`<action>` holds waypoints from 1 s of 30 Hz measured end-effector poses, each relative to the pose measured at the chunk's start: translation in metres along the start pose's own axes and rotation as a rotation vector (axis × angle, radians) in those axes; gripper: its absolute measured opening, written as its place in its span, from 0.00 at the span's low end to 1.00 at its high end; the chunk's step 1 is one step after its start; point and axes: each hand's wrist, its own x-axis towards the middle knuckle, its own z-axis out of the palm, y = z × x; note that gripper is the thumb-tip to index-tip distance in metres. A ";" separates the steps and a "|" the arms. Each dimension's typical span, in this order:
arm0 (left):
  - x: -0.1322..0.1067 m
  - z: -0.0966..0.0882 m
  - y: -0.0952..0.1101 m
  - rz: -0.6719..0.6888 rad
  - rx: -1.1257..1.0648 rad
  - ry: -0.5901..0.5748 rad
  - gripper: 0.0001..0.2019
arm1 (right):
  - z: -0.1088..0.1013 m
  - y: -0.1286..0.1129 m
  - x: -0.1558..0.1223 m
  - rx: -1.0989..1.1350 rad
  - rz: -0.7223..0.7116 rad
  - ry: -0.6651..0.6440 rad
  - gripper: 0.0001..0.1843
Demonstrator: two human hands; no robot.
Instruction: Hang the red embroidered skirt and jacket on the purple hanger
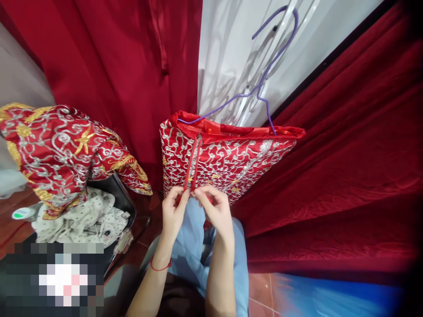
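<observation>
Curtains of red cloth (346, 167) surround an embroidered red garment (228, 163) on a purple hanger (264, 83).
Second embroidered piece (59, 149) lies at left (over spotted fabric). Left hand (173, 213) and right hand (216, 211) meet at the hanging garment's lower edge, fingers pinched closed on its red cords (192, 165).

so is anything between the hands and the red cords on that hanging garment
Nothing visible. The left hand and right hand are already at the lower ends of the red cords on the garment, fingertips pinching them. The hanger sits well above.
</observation>
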 end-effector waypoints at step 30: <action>0.112 -0.018 0.053 0.414 0.258 0.126 0.08 | -0.053 -0.010 0.070 -0.347 -0.326 0.326 0.15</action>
